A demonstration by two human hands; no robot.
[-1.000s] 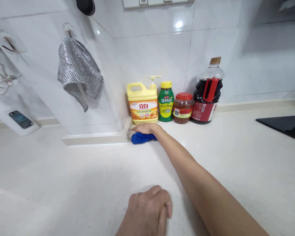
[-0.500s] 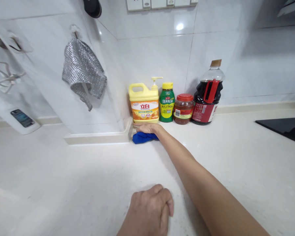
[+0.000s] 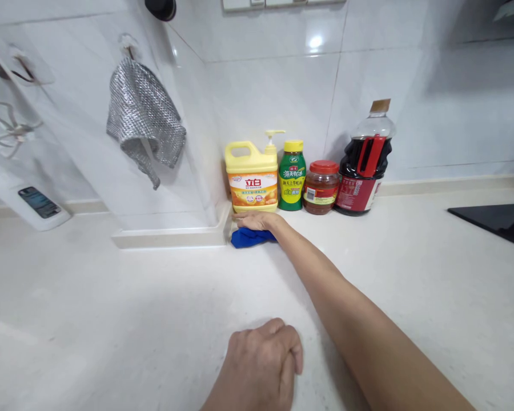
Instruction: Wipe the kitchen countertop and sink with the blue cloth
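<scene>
Right now our right hand [image 3: 255,220] lies palm down on the cloth [image 3: 249,238], fingers stretched out flat rather than curled round it, so it presses on the cloth without gripping it. The blue cloth sits bunched on the counter [image 3: 411,285] at its back edge, in the corner where the jutting wall ends, with part of it showing beneath our fingers. Just behind our fingertips stands the jug [image 3: 252,181], close to or touching them; we cannot tell which. Along the back edge to the right of the jug stand a green bottle [image 3: 292,177], a jar [image 3: 321,188] and a dark bottle [image 3: 365,165], close together in a row. Our left hand [image 3: 261,365] rests near the counter's front edge, curled into a loose fist with nothing showing in it. A mesh rag [image 3: 144,121] hangs from a hook on the left wall.
</scene>
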